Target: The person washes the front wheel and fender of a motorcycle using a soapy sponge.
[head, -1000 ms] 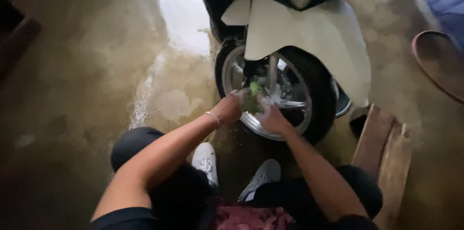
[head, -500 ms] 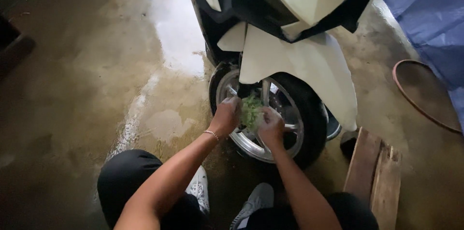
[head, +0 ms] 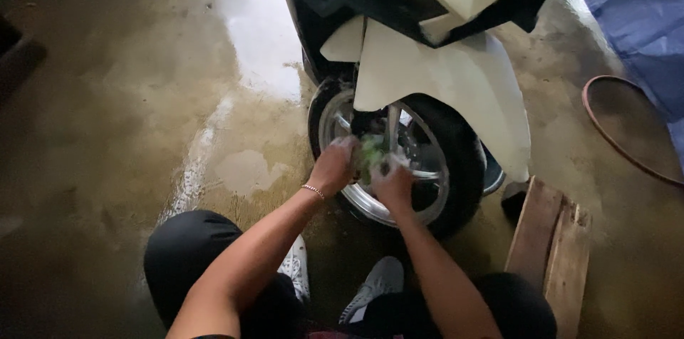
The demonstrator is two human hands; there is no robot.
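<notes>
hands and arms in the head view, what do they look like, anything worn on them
Both arms are bare, with no sleeves showing on the forearms and no gloves. The left hand has a thin beaded bracelet at the wrist. The right hand shows nothing worn on hand or wrist.

Bare forearms, a thin bracelet (head: 311, 191), black trousers (head: 192, 253) and white sneakers (head: 377, 283).

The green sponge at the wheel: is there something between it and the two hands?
Nothing visible. The left hand and the right hand both touch the green sponge, pressed at the silver wheel rim. The cream fender hangs above, not between them.
</notes>
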